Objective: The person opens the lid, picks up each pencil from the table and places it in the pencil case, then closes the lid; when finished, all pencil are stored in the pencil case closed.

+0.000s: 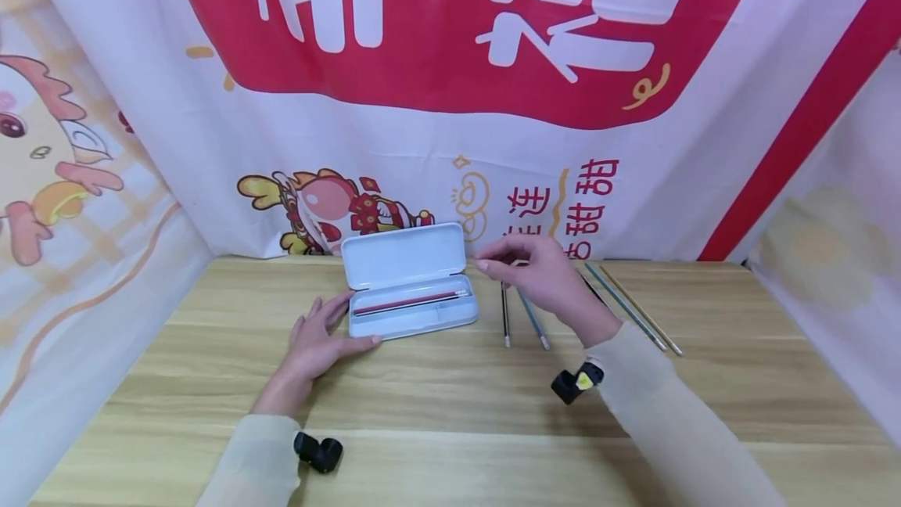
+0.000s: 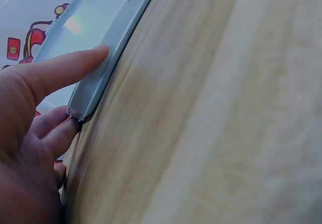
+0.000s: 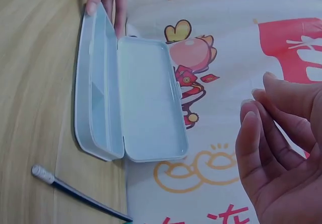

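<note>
A pale blue pencil case (image 1: 404,327) lies with its lid (image 1: 404,257) raised against the backdrop. Inside it are a red pencil (image 1: 401,303) and a dark one beside it. My left hand (image 1: 317,339) holds the case by its left end, the thumb (image 2: 80,65) along the front wall and other fingers at the end corner. To the right of the lid, my right hand (image 1: 531,264) is raised above the table, its fingers (image 3: 251,133) loosely bent with nothing between them. Below it lie a black pencil (image 1: 505,315) and a blue-green pencil (image 1: 533,319).
Farther right on the wooden table (image 1: 436,397) lie a teal pencil (image 1: 626,307), a gold pencil (image 1: 644,310) and a dark pencil partly hidden by the right hand. A printed cloth backdrop (image 1: 422,131) rises behind the table's far edge.
</note>
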Action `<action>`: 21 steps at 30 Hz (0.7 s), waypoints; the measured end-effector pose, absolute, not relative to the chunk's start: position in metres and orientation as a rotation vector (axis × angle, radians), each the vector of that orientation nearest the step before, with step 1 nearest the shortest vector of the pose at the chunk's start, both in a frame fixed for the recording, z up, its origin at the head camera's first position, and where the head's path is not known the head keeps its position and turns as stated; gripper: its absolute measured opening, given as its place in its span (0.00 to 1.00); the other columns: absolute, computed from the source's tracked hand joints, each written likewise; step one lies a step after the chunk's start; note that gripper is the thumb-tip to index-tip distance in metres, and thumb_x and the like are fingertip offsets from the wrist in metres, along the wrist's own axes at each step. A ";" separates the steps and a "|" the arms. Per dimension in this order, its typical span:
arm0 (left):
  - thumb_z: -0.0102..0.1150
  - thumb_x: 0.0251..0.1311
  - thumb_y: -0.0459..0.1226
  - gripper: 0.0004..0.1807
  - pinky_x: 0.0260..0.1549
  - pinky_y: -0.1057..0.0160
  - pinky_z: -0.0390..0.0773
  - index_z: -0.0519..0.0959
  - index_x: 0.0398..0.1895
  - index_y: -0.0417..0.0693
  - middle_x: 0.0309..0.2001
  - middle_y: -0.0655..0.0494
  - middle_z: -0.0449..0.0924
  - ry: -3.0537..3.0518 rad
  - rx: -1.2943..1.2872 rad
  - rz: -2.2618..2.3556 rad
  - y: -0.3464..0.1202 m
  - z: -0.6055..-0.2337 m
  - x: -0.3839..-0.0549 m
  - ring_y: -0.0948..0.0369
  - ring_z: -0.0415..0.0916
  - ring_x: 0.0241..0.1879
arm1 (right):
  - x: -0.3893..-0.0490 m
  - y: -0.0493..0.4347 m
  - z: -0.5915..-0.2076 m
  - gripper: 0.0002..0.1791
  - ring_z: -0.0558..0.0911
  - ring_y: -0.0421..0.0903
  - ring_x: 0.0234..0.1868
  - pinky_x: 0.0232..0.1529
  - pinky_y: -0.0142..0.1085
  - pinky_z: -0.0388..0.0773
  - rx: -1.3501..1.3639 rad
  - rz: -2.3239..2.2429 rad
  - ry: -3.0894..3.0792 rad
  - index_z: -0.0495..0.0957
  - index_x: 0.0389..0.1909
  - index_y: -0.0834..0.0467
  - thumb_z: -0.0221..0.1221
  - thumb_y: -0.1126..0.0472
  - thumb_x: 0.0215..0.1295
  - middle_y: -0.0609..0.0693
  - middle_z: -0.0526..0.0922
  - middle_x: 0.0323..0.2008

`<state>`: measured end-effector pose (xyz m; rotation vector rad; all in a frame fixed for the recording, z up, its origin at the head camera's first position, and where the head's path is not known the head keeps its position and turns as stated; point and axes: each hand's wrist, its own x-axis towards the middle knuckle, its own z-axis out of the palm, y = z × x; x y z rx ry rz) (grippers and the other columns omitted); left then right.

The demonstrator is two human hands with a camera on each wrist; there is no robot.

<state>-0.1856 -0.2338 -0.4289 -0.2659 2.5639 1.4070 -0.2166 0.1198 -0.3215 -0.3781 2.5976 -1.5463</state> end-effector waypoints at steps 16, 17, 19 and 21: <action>0.82 0.54 0.54 0.61 0.81 0.28 0.20 0.54 0.88 0.65 0.87 0.53 0.53 2.572 -0.276 1.391 -0.235 -0.427 -0.183 0.42 0.17 0.88 | -0.183 0.162 -0.359 0.09 0.85 0.47 0.41 0.38 0.34 0.85 -0.375 -1.463 2.755 0.91 0.46 0.51 0.71 0.52 0.71 0.49 0.91 0.44; 0.82 0.54 0.54 0.62 0.81 0.28 0.20 0.54 0.88 0.65 0.87 0.54 0.53 2.570 -0.274 1.392 -0.235 -0.427 -0.183 0.42 0.17 0.88 | -0.181 0.165 -0.362 0.09 0.85 0.47 0.41 0.38 0.34 0.84 -0.344 -1.449 2.756 0.91 0.47 0.50 0.72 0.51 0.71 0.49 0.91 0.45; 0.83 0.53 0.54 0.62 0.81 0.28 0.20 0.54 0.88 0.66 0.88 0.54 0.53 2.566 -0.270 1.395 -0.235 -0.428 -0.184 0.43 0.17 0.88 | -0.179 0.170 -0.368 0.09 0.85 0.47 0.41 0.37 0.34 0.84 -0.297 -1.425 2.767 0.91 0.46 0.50 0.72 0.52 0.71 0.49 0.91 0.45; 0.83 0.53 0.54 0.62 0.82 0.28 0.20 0.55 0.88 0.67 0.88 0.55 0.53 2.568 -0.262 1.396 -0.235 -0.429 -0.184 0.43 0.17 0.88 | -0.176 0.177 -0.375 0.09 0.85 0.46 0.42 0.38 0.34 0.84 -0.267 -1.404 2.780 0.90 0.47 0.50 0.72 0.52 0.71 0.49 0.91 0.46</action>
